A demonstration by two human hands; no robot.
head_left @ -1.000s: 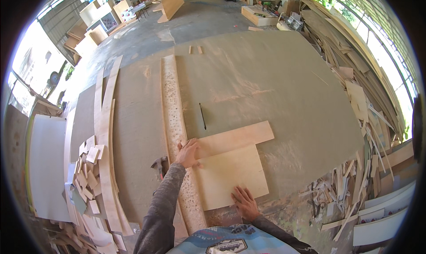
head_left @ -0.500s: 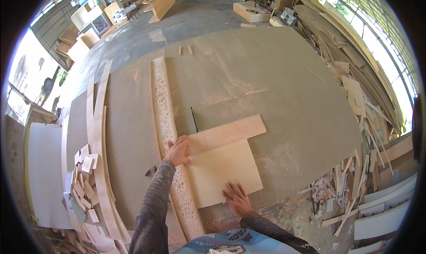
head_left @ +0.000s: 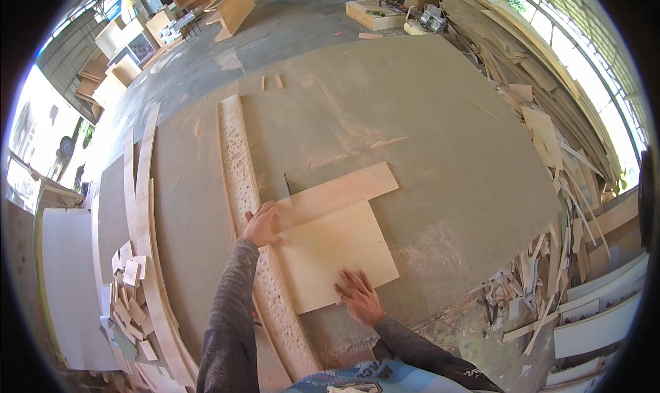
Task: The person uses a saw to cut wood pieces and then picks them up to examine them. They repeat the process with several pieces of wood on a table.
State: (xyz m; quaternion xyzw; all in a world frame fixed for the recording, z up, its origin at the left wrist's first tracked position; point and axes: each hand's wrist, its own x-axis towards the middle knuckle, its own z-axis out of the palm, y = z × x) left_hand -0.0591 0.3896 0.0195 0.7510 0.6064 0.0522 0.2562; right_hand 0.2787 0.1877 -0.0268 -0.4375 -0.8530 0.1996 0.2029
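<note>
While the left hand (head_left: 260, 226) lies with its fingers stretched over the pitted long strip (head_left: 238, 149) and the near-left end of the narrow board (head_left: 344, 192), the right hand (head_left: 361, 301) rests flat on the square board (head_left: 331, 252), fingers spread over its near edge. Neither hand is clenched; both seem to press rather than grasp, though the right fingertips are blurred and their pressure is hard to judge.

The two boards have just slid forward along the strip — the hands travelling with them — and they keep their places, the narrow board lying along the far side of the square one. So the pair now sits farther up the strip without coming apart, their left ends at or very near its edge. A slim dark stick (head_left: 287, 183), clear of the narrow board a second ago, now meets its far edge; whether its lower end is covered there, I cannot tell.

Farther out on the worktop (head_left: 433, 111), two small wooden pieces (head_left: 271, 82) lie past the strip's far end, with long thin planks (head_left: 146, 235) and a heap of small offcuts (head_left: 130, 276) off to the left.
</note>
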